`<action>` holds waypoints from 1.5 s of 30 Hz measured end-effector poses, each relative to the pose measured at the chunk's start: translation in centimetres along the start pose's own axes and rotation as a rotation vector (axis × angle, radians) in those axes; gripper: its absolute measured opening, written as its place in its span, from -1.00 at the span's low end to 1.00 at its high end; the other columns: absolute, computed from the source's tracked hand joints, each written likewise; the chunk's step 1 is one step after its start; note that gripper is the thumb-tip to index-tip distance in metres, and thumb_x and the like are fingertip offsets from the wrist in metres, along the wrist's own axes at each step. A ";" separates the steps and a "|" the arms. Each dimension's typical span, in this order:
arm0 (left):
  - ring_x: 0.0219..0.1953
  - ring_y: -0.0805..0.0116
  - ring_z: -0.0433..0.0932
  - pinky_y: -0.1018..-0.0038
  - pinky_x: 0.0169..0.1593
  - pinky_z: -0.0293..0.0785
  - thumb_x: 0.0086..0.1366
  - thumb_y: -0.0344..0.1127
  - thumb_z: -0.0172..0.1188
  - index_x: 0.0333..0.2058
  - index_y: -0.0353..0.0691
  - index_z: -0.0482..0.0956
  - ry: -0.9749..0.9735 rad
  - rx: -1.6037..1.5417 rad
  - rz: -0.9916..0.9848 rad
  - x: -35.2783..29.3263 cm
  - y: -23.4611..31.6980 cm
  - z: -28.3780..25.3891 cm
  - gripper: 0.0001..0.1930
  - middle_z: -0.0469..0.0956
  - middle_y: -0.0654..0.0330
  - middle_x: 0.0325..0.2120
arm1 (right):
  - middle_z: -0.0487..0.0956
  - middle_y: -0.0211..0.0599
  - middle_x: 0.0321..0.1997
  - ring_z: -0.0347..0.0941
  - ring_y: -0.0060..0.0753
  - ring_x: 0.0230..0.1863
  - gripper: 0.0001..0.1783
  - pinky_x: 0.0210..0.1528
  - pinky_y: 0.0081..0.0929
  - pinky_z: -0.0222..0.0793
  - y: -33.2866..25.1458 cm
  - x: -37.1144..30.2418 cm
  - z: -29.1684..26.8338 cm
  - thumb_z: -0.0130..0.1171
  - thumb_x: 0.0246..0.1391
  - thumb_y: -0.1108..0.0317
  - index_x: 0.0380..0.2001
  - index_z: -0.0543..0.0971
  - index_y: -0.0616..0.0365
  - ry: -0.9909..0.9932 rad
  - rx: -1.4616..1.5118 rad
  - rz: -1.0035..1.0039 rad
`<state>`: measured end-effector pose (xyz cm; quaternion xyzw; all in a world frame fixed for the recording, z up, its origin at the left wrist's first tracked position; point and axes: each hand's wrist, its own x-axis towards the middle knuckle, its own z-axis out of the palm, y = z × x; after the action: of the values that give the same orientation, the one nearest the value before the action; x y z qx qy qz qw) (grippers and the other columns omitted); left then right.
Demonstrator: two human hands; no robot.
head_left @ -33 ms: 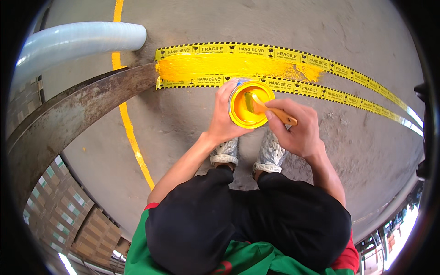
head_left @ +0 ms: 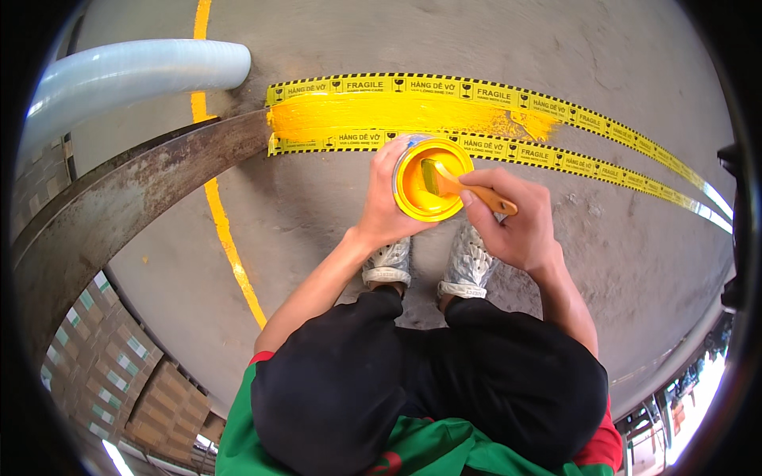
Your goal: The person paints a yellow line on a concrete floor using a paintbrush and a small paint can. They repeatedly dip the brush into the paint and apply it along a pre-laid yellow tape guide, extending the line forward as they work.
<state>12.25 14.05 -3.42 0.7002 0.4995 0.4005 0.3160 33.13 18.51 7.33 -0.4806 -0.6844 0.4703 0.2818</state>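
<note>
My left hand [head_left: 382,197] is wrapped around the side of a small paint can [head_left: 402,196], its open top facing up. Yellow paint coats the can's inside and rim. A paintbrush [head_left: 490,197] with an orange-brown handle is gripped by my right hand [head_left: 524,218]. Its paint-covered bristles are inside the can, against the inner wall. Just beyond the can, a wet yellow painted band [head_left: 381,115] lies on the floor between a far strip of warning tape [head_left: 429,85] and a near strip of warning tape [head_left: 512,149]. The band turns patchy toward its right end.
A rusty metal beam [head_left: 175,159] comes in from the left and meets the band's left end. Above it lies a plastic-wrapped roll [head_left: 159,63]. A yellow floor line [head_left: 226,238] runs past the beam. Stacked cartons [head_left: 119,365] stand at lower left. My covered shoes [head_left: 468,258] are below the can.
</note>
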 end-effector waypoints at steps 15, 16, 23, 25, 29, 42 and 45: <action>0.25 0.04 0.32 0.18 0.34 0.21 -0.23 -0.20 0.69 0.27 -0.32 0.14 0.085 0.184 -0.066 1.7 -3.3 -1.3 0.13 0.30 -0.01 0.19 | 0.66 -0.13 -0.37 0.57 -0.48 -0.46 -0.70 -0.42 -0.56 0.50 10.1 -1.6 -6.7 0.17 0.27 0.34 -0.06 0.58 0.37 0.361 0.571 0.278; 0.25 0.04 0.32 0.18 0.34 0.21 -0.22 -0.20 0.69 0.27 -0.32 0.15 0.090 0.194 -0.077 1.6 -3.4 -1.4 0.12 0.30 -0.01 0.19 | 0.66 -0.16 -0.37 0.56 -0.49 -0.47 -0.71 -0.42 -0.57 0.50 11.2 -1.2 -6.3 0.18 0.26 0.34 -0.08 0.59 0.36 0.346 0.535 0.305; 0.28 0.03 0.27 0.15 0.36 0.17 -0.26 -0.20 0.70 0.30 -0.30 0.09 0.118 0.087 -0.228 0.3 -2.2 -2.2 0.19 0.26 -0.01 0.21 | 0.68 -0.27 -0.42 0.56 -0.48 -0.52 -0.83 -0.42 -0.47 0.48 12.6 -0.6 -4.1 0.26 0.19 0.35 -0.20 0.64 0.19 0.422 -0.078 0.328; 0.28 0.06 0.28 0.16 0.36 0.17 -0.28 -0.20 0.71 0.30 -0.30 0.08 0.156 0.069 -0.282 -0.2 -1.0 -3.0 0.21 0.26 0.00 0.21 | 0.68 -0.21 -0.43 0.58 -0.36 -0.53 -0.86 -0.43 -0.41 0.47 11.6 -1.7 -5.8 0.26 0.16 0.37 -0.24 0.65 0.17 0.512 -0.446 0.187; 0.31 0.09 0.25 0.14 0.39 0.15 -0.32 -0.24 0.73 0.34 -0.30 0.00 0.244 0.080 -0.306 -0.5 1.2 -4.8 0.29 0.20 0.01 0.25 | 0.70 -0.15 -0.41 0.63 -0.34 -0.49 -0.86 -0.41 -0.46 0.55 10.6 -2.1 -5.7 0.21 0.20 0.40 -0.22 0.66 0.19 0.464 -0.758 0.191; 0.37 0.06 0.19 0.12 0.44 0.07 -0.27 -0.28 0.69 0.38 -0.31 -0.06 0.243 0.280 -0.263 0.3 2.4 -6.9 0.31 0.14 -0.03 0.32 | 0.68 -0.18 -0.44 0.59 -0.52 -0.49 -0.86 -0.46 -0.49 0.47 9.5 3.7 5.5 0.25 0.18 0.39 -0.22 0.65 0.20 0.386 0.016 0.125; 0.38 0.06 0.17 0.12 0.44 0.05 -0.27 -0.27 0.69 0.38 -0.31 -0.07 0.246 0.262 -0.265 0.4 2.1 -6.8 0.31 0.13 -0.03 0.32 | 0.71 -0.16 -0.39 0.63 -0.33 -0.51 -0.85 -0.46 -0.40 0.53 11.0 0.4 -0.3 0.22 0.20 0.35 -0.25 0.67 0.18 0.468 -0.179 0.220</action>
<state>7.33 14.13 1.72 0.6095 0.6695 0.3697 0.2090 37.53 19.99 -2.63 -0.6707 -0.5831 0.3118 0.3360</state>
